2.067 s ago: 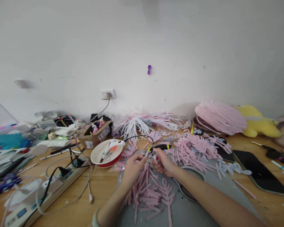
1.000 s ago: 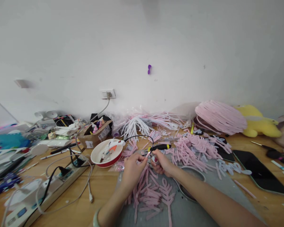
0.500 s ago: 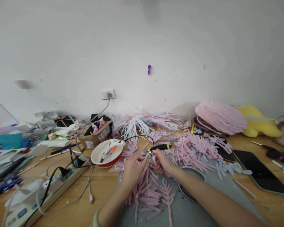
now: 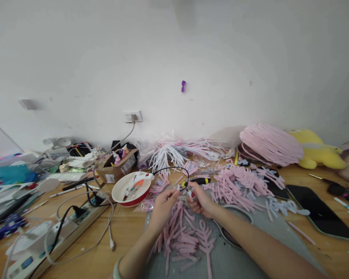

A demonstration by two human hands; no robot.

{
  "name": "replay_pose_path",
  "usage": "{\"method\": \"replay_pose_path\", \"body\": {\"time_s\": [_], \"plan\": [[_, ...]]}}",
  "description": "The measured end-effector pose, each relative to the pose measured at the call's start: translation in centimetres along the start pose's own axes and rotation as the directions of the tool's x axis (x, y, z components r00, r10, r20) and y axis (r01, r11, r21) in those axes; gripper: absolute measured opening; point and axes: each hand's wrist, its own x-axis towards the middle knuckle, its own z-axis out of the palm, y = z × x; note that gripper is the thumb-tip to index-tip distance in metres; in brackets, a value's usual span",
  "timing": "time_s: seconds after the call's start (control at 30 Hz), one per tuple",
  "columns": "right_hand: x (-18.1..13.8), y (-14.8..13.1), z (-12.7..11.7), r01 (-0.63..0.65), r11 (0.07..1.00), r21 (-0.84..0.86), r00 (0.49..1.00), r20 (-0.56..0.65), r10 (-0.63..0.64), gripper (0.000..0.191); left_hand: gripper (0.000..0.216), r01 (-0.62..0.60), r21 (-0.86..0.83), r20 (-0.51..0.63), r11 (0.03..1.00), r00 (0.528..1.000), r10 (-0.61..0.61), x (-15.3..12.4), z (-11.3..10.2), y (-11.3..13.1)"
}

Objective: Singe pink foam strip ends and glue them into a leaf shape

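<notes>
Wooden bench (image 4: 128, 228), grey mat (image 4: 232, 267) on its near side, pile of pink stems (image 4: 184, 244) below my hands. Risk, my judgement: the black cord (image 4: 188, 173) arching just beyond could snag my knuckles if I lift carelessly. Forearms angle in from near left and right, hands close together. Right hand (image 4: 202, 199) clamped round a small shiny thing (image 4: 192, 193), partly hidden; left hand (image 4: 163, 207) pinched on what looks like a pink strip (image 4: 178, 187), mid-scene.

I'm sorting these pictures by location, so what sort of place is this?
Probably a craft workbench, perhaps in a small studio: heaps of fuzzy pink stems, a bundle of white ones, and what looks like a glue gun in a red-and-white bowl.
</notes>
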Motion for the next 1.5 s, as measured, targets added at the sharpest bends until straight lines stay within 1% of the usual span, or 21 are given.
{"method": "replay_pose_path", "body": {"time_s": [0.13, 0.3, 0.43, 0.53, 0.67, 0.83, 0.93, 1.1, 1.27, 1.5], "plan": [[0.0, 0.0, 0.0, 0.016, 1.000, 0.002, 1.000, 0.003, -0.016, 0.059, 0.031, 0.052, -0.092, 0.061, 0.994, 0.997, -0.047, 0.1, 0.2, -0.3], [-0.1, 0.0, 0.1, 0.019, 1.000, 0.003, 1.000, -0.009, -0.019, 0.058, 0.031, 0.077, -0.067, 0.061, 0.995, 0.996, -0.073, -0.1, 0.3, 0.0], [-0.1, -0.1, 0.3, 0.033, 0.999, 0.002, 0.999, -0.033, -0.033, 0.058, 0.028, 0.056, -0.038, 0.059, 0.998, 0.997, -0.054, -0.2, 0.4, 0.3], [-0.1, -0.1, 0.4, 0.020, 1.000, 0.008, 0.998, -0.053, -0.019, 0.056, 0.027, 0.055, -0.033, 0.061, 0.998, 0.997, -0.053, -0.3, 0.5, 0.4], [0.0, 0.0, 0.4, 0.019, 1.000, 0.002, 0.997, -0.071, -0.018, 0.053, 0.026, 0.053, -0.061, 0.089, 0.997, 0.995, -0.048, -0.3, 0.6, 0.4], [0.2, 0.1, 0.3, 0.034, 0.999, -0.002, 0.998, -0.059, -0.034, 0.046, 0.026, 0.074, -0.090, 0.150, 0.993, 0.987, -0.060, -0.4, 0.7, 0.6], [0.2, 0.2, 0.2, 0.034, 0.999, -0.008, 0.998, -0.054, -0.035, 0.045, 0.027, 0.077, -0.099, 0.187, 0.992, 0.981, -0.057, -0.4, 0.8, 0.4], [0.2, 0.4, 0.3, 0.052, 0.998, -0.024, 0.997, -0.049, -0.053, 0.044, 0.028, 0.078, -0.121, 0.211, 0.990, 0.976, -0.051, -0.4, 0.8, 0.6], [0.3, 0.4, 0.2, 0.044, 0.998, -0.034, 0.998, -0.035, -0.045, 0.046, 0.027, 0.067, -0.080, 0.198, 0.995, 0.979, -0.050, -0.6, 0.9, 1.2], [0.2, 0.3, 0.2, 0.022, 0.999, -0.045, 0.999, -0.040, -0.024, 0.047, 0.026, 0.087, -0.145, 0.219, 0.986, 0.974, -0.054, -0.7, 0.9, 1.2]]}}
